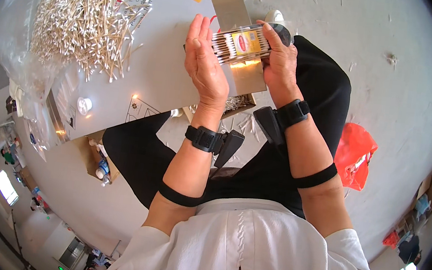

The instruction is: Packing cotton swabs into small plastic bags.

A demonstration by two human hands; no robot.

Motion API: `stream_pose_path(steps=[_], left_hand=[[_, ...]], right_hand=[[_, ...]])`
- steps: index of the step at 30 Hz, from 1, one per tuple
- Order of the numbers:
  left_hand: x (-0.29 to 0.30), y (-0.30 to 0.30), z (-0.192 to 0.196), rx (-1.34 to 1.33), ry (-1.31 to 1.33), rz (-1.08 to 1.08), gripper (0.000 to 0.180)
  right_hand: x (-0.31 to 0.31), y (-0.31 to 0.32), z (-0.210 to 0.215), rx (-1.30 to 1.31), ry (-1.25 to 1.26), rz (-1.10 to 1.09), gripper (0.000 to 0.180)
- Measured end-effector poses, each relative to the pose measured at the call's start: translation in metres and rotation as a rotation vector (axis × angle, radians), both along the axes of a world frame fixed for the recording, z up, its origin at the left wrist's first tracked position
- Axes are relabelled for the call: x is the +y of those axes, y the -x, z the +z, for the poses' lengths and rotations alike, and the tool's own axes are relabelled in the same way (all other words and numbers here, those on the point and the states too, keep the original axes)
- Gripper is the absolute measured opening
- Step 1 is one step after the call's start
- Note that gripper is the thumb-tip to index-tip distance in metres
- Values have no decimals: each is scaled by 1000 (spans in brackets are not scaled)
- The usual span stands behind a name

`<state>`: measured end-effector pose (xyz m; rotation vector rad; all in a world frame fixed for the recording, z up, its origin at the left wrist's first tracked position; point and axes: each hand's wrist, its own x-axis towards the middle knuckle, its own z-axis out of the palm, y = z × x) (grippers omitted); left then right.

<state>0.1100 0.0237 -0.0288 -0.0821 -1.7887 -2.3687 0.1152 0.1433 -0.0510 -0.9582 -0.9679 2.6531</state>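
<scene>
A clear packet of cotton swabs [241, 44] with a yellow and red label is held between both hands above my lap. My left hand [204, 61] stands flat and upright, its palm pressed against the packet's left end, fingers straight. My right hand [280, 57] wraps around the packet's right end from above. A big loose heap of wooden-stick cotton swabs [83, 13] lies on a grey board [164, 49] to the upper left, beyond my left hand. Both wrists carry black straps with small black devices.
A small open cardboard box [233, 102] with several swabs stands under my hands. Clear plastic sheeting [16, 67] hangs off the board's left edge. A red plastic bag [355, 153] lies on the concrete floor at right. Stray swabs litter the floor.
</scene>
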Motion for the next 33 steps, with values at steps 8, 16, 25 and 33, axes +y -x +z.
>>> stream_pose_path(steps=[8, 16, 25, 33], left_hand=[[12, -1, -2, -3, -5, -16, 66], [10, 4, -8, 11, -31, -138, 66], [11, 0, -5, 15, -31, -84, 74], [20, 2, 2, -48, -62, -121, 74]], right_hand=[[-4, -2, 7, 0, -87, 6, 19], [-6, -3, 11, 32, -128, 31, 20], [1, -2, 5, -140, -28, -34, 35], [1, -1, -2, -97, -47, -37, 31]])
